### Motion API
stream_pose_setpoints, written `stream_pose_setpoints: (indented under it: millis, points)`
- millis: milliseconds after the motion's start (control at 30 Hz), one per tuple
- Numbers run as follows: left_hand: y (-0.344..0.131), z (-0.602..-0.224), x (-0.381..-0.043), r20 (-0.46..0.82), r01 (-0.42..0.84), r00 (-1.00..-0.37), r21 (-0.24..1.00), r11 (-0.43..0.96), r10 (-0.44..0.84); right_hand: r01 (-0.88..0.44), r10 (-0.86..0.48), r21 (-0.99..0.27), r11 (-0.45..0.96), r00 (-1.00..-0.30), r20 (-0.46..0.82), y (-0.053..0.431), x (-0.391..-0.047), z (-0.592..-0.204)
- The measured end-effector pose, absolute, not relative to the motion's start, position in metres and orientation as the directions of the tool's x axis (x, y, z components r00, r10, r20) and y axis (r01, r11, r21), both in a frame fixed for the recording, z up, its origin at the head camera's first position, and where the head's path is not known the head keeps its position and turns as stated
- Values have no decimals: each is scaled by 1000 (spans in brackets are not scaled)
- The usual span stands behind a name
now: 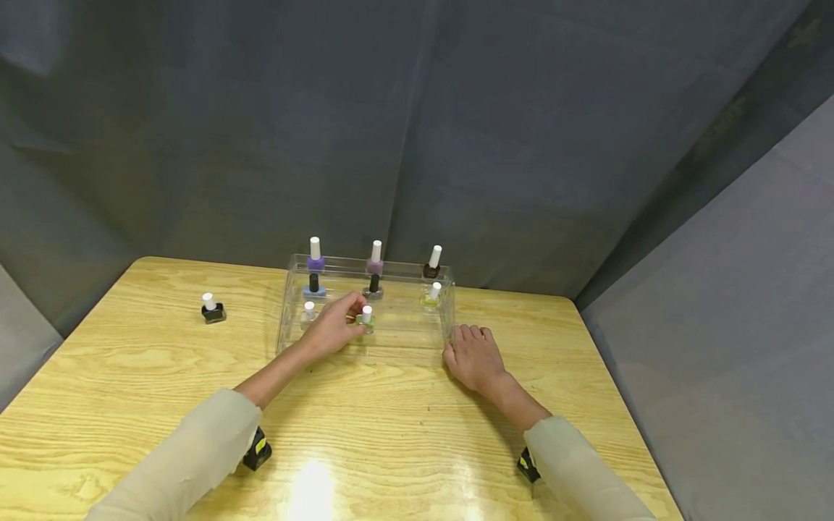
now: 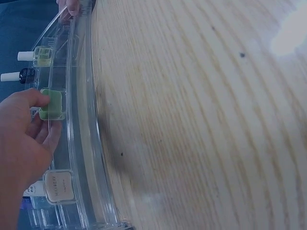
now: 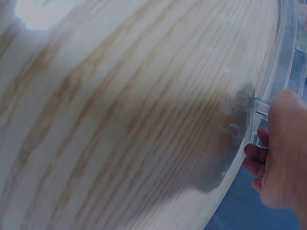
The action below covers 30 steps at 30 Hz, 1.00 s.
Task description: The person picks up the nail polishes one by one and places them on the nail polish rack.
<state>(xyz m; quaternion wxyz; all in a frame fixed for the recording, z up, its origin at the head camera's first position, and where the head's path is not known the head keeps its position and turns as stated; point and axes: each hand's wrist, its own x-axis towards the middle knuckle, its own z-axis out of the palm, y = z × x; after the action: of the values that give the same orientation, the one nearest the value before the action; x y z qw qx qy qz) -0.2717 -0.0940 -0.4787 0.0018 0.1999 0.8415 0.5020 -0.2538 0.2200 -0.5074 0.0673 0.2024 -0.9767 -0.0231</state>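
My left hand (image 1: 331, 327) pinches a green nail polish bottle (image 2: 55, 103) with a white cap, at the middle of the lowest tier of a clear stepped display rack (image 1: 407, 336). Its thumb and fingers lie on either side of the bottle. At the rack's front right corner my right hand (image 1: 476, 356) holds the edge with curled fingers, partly hidden in the right wrist view. Left of the green bottle stands a pale polish bottle (image 2: 60, 187). On the middle tier are a blue bottle (image 1: 314, 289), a black-capped bottle (image 1: 373, 289) and a yellow-green one (image 1: 432, 298).
The top tier bears a purple bottle (image 1: 316, 260), a mauve bottle (image 1: 375, 264) and a dark bottle (image 1: 432, 269), all white-capped. A black polish bottle (image 1: 213, 312) stands apart on the wooden table (image 1: 163, 376), left of the rack. Grey curtains (image 1: 260, 130) hang behind.
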Motion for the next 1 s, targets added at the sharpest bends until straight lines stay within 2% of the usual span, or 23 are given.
stream_pose_setpoints:
  millis: [767, 1000]
  points:
    - [-96, -479, -271, 220, 356, -914, 836, 416, 341, -396, -401, 64, 916, -909, 118, 220, -256, -509]
    - [-107, -467, -261, 248, 388, -904, 817, 426, 348, -393, -396, 48, 918, -910, 120, 221, -254, -510]
